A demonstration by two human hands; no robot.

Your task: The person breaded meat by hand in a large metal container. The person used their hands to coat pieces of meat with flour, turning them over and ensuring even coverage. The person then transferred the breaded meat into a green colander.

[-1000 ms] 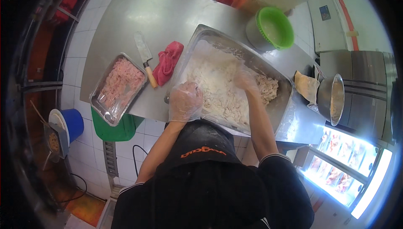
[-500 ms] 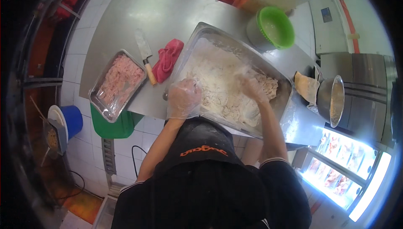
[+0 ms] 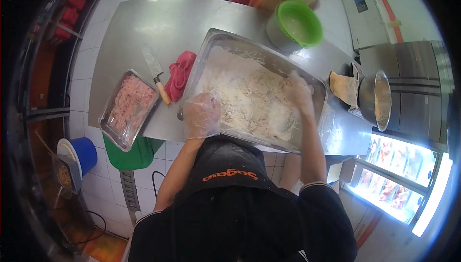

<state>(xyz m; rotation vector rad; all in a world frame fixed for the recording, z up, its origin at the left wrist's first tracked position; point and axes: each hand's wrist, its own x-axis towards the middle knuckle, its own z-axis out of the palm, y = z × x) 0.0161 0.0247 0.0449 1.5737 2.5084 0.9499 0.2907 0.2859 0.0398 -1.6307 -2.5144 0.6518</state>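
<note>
A large rectangular metal tray (image 3: 199, 65) holds white flour (image 3: 230, 67) with clumpy floured pieces, probably meat, spread through its middle and front. My left hand (image 3: 202, 114), in a clear plastic glove, is closed over the tray's front left corner. Inside the tray's right end is my right hand (image 3: 298, 91), also gloved; motion smears its fingers, and I cannot make out whether they hold anything. Left of the big tray lie a crumpled pink cloth (image 3: 180, 76) and a knife (image 3: 154, 63) with a wooden handle.
A smaller tray of raw pale-pink meat (image 3: 132, 99) sits at the table's left edge. Behind the big tray stands a pot with a green basket (image 3: 312, 27). On the right are a metal bowl (image 3: 377, 99) and a lit display case (image 3: 394, 175). A green bin (image 3: 127, 154) stands below.
My right hand has lifted slightly and shifted toward the tray's right side. The clump formerly under it at the right end now lies spread out. My left hand stays at the corner as the view shifts.
</note>
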